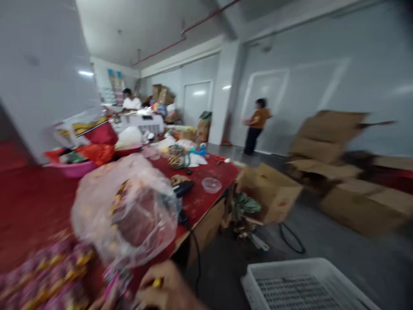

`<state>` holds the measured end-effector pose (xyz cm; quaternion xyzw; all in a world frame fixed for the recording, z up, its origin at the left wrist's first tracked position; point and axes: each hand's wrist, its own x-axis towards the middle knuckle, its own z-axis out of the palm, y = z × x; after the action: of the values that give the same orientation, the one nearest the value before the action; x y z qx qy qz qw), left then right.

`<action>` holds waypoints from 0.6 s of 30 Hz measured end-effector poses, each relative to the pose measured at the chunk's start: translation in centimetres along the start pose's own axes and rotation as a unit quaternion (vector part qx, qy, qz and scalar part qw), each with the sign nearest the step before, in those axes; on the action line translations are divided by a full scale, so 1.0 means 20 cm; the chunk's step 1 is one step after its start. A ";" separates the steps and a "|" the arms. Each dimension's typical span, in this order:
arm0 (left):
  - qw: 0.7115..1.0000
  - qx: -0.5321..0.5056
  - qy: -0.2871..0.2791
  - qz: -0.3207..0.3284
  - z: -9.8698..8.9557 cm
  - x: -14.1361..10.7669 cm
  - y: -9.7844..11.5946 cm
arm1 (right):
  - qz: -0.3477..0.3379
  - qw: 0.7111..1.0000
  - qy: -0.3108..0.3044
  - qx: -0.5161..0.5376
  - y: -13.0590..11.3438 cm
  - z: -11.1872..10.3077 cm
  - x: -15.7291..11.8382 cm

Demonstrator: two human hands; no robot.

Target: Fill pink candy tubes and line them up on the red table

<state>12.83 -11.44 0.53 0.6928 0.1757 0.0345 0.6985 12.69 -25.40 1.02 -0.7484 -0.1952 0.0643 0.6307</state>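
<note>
My right hand (172, 286) is at the bottom centre, its fingers curled closed round a small yellow piece (158, 283). Beside it, at the bottom edge, part of my left hand (108, 301) shows, closed on a small pink-and-purple item (113, 282); blur hides its exact kind. Rows of small purple-and-yellow items (48, 275) lie on the red table (22, 206) to the left. Just beyond my hands sits a large clear plastic bag (145, 215) with orange and yellow pieces inside.
A black corded hand tool (183, 188) and a clear plastic dish (211, 185) lie near the table's edge. Right of the table are a white crate (290, 271) and cardboard boxes (274, 193). One person (257, 122) stands beyond; another (130, 101) is at the back.
</note>
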 end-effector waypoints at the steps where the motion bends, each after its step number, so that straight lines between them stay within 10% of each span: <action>1: 0.999 -0.033 0.027 -0.023 -0.07 -0.04 -0.03 | 0.015 0.999 -0.007 0.030 0.00 -0.01 -0.01; 7: 0.926 -0.351 0.060 -0.127 -0.17 -0.18 -0.01 | -0.129 0.990 0.003 0.065 -0.05 -0.09 -0.06; 18: 0.881 -0.437 0.050 -0.176 -0.10 -0.24 0.00 | -0.406 0.871 0.195 -0.197 0.04 0.05 -0.12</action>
<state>7.83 -10.85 1.51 0.2727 0.2966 0.0191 0.9150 10.27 -25.39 -0.23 -0.7094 -0.3632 -0.3848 0.4655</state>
